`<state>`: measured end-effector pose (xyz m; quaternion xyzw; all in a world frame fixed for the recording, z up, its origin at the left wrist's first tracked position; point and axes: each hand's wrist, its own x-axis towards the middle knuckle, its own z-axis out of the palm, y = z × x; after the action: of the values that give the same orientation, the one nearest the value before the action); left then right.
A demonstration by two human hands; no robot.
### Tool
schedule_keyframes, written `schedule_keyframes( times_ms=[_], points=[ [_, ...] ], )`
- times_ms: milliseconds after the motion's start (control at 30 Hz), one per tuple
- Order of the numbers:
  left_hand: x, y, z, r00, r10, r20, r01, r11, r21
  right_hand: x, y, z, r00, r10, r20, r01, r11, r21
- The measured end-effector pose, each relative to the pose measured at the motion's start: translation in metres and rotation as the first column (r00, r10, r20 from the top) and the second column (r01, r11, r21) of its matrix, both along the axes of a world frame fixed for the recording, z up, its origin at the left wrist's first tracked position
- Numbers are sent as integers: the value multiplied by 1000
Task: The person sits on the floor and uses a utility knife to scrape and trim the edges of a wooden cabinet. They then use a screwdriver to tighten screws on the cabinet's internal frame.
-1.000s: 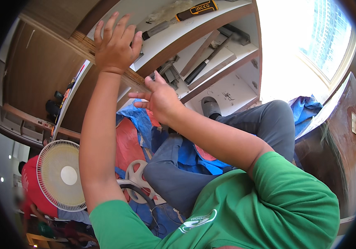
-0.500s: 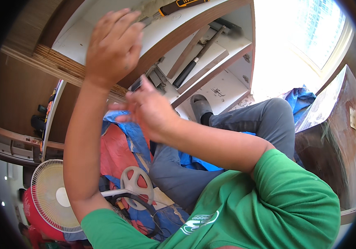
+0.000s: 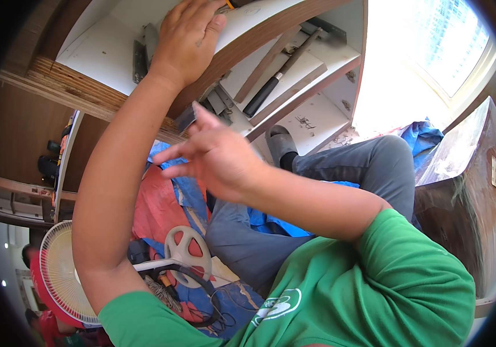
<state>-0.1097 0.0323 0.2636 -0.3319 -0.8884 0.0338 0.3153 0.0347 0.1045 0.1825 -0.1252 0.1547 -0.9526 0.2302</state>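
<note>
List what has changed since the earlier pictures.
The left hand, its fingers now closer together, has moved up and right toward the yellow-and-black tool; whether it grips anything is hidden. The right hand has come lower in the picture. Unchanged: the dark piece at its fingertips, and the black-handled tool in the cabinet.

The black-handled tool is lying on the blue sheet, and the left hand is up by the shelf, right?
Not quite: the head view shows the black-handled tool inside the cabinet, not on the blue sheet. The left hand is indeed up by the shelf.
</note>
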Motion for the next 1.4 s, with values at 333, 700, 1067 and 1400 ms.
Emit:
schedule_keyframes(
  times_ms=[333, 700, 1067, 1400],
  points=[
    [-1, -1, -3, 994, 77, 82, -81, 996, 41, 1, 5, -10, 992, 94, -88, -99, 994, -48],
    [-14, -11, -4, 997, -79, -6, 80, 996, 47, -3, 18, 4, 995, 96, 12, -95, 991, -91],
    [-12, -13, -5, 997, -76, -1, 76, 994, 78, -10, 22, 3, 998, 56, 1, -56, 996, -72],
    [-15, -12, -9, 995, -93, -46, 98, 986, 134, -11, 23, 7, 1000, 18, 9, -18, 1000, -10]
  ],
)
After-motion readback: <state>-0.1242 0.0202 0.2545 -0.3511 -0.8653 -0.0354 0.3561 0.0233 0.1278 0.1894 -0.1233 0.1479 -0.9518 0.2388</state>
